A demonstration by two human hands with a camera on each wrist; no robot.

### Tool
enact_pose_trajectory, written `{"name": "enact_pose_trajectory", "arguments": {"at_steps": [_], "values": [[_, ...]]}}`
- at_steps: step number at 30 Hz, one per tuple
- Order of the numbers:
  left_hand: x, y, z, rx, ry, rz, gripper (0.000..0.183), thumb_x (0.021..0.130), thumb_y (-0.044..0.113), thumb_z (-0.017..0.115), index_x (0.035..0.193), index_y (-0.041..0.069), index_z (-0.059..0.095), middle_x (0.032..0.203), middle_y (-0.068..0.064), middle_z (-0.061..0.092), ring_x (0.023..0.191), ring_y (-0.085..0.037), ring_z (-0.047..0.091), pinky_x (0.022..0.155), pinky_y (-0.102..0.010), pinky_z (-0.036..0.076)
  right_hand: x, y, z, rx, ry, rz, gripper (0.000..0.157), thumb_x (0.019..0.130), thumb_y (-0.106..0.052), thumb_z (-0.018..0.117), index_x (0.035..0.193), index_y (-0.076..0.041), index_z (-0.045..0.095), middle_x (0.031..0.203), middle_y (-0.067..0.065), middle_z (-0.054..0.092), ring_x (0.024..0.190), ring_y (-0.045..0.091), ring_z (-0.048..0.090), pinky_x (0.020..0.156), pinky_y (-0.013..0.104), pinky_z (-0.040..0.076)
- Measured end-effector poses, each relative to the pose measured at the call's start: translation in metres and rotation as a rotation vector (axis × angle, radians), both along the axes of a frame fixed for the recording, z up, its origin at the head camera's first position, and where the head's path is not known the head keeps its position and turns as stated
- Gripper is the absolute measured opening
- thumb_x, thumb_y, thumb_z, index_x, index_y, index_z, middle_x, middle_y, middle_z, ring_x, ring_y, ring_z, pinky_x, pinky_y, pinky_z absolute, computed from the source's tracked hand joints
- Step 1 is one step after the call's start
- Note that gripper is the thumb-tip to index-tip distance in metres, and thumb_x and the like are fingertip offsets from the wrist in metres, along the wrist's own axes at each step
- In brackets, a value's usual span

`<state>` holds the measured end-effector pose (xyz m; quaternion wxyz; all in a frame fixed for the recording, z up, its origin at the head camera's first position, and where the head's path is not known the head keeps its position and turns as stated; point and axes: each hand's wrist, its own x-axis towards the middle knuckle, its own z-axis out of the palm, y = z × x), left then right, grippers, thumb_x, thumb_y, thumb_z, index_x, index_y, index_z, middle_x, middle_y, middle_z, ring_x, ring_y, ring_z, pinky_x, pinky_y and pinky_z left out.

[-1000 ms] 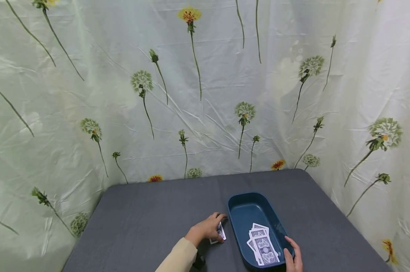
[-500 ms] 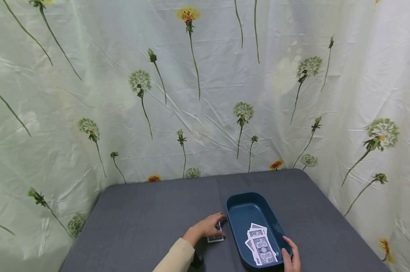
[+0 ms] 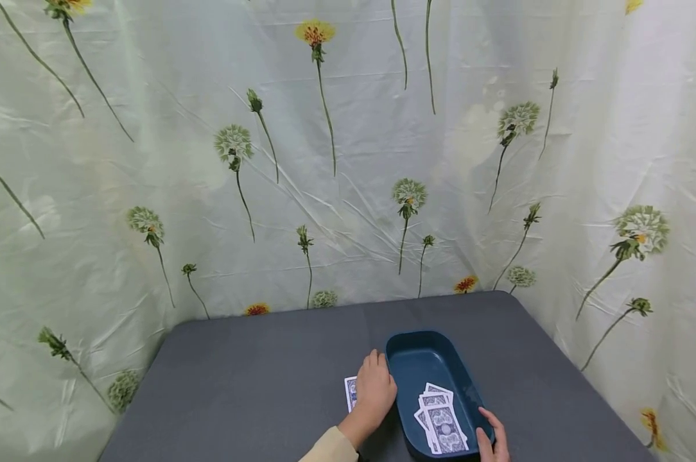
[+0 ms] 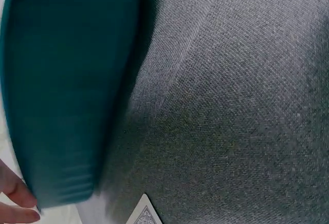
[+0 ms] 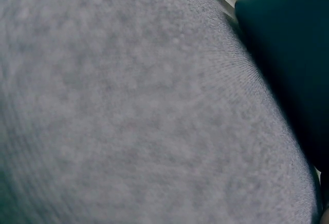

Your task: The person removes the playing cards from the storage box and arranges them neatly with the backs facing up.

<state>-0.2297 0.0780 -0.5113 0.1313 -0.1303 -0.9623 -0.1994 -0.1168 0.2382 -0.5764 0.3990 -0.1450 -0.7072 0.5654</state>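
Observation:
A dark blue rectangular tray stands on the grey-covered table, with several blue-and-white patterned playing cards lying overlapped at its near end. My left hand is at the tray's left rim; in the left wrist view its fingertips grip the edge. Another playing card lies flat on the cloth beside that hand, partly hidden by it; one corner of this card shows in the left wrist view. My right hand grips the right rim near the front corner, its thumb at the inner side.
A grey cloth covers the table, whose far edge meets a pale curtain printed with dandelions. In the right wrist view the tray's outer wall fills the right side, beside the grey cloth.
My left hand has let go of the playing card, which stays on the table, and moved right onto the tray's left rim. My right hand keeps its hold.

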Motion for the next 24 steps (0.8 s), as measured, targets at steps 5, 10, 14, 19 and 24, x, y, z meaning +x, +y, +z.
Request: {"name": "enact_pose_trajectory", "arguments": {"at_steps": [5, 10, 14, 19, 24], "values": [[0.008, 0.008, 0.006, -0.096, 0.028, -0.133, 0.038, 0.085, 0.019, 0.056, 0.120, 0.003, 0.055, 0.128, -0.013, 0.052, 0.116, -0.026, 0.051, 0.097, -0.037, 0.042, 0.000, 0.001, -0.005, 0.041, 0.040, -0.002, 0.046, 0.087, 0.008, 0.043, 0.110, -0.030, 0.055, 0.104, -0.036, 0.043, 0.101, -0.024, 0.036, 0.082, 0.000, 0.024], [0.023, 0.027, 0.012, -0.235, 0.082, -0.357, 0.046, 0.086, 0.036, 0.055, 0.124, 0.011, 0.051, 0.130, -0.007, 0.052, 0.120, -0.020, 0.049, 0.099, -0.031, 0.040, 0.004, 0.003, 0.000, -0.021, -0.115, 0.007, 0.030, 0.092, -0.007, 0.044, 0.111, -0.028, 0.054, 0.103, -0.034, 0.039, 0.097, -0.024, 0.032, 0.079, -0.001, 0.022], [0.041, 0.052, 0.011, -0.307, -0.052, -0.440, 0.062, 0.079, 0.057, 0.057, 0.129, 0.021, 0.046, 0.134, 0.003, 0.048, 0.122, -0.013, 0.047, 0.097, -0.028, 0.042, 0.007, 0.001, 0.004, -0.051, -0.175, 0.008, 0.024, 0.093, -0.012, 0.042, 0.112, -0.023, 0.054, 0.103, -0.031, 0.039, 0.096, -0.024, 0.032, 0.078, -0.001, 0.023], [0.056, 0.068, -0.003, -0.364, -0.199, -0.461, 0.074, 0.070, 0.065, 0.062, 0.128, 0.023, 0.046, 0.134, 0.004, 0.047, 0.120, -0.014, 0.047, 0.088, -0.029, 0.046, 0.009, -0.001, 0.003, -0.055, -0.165, -0.003, 0.023, 0.092, -0.012, 0.043, 0.112, -0.014, 0.055, 0.102, -0.032, 0.041, 0.092, -0.022, 0.040, 0.077, -0.001, 0.029], [0.056, 0.067, -0.016, -0.445, -0.274, -0.353, 0.079, 0.063, 0.062, 0.070, 0.126, 0.020, 0.047, 0.134, 0.003, 0.047, 0.122, -0.018, 0.045, 0.091, -0.033, 0.044, 0.009, -0.002, 0.002, -0.032, -0.157, -0.008, 0.025, 0.093, -0.010, 0.044, 0.114, -0.014, 0.055, 0.103, -0.034, 0.039, 0.094, -0.023, 0.036, 0.079, -0.001, 0.025]]}}
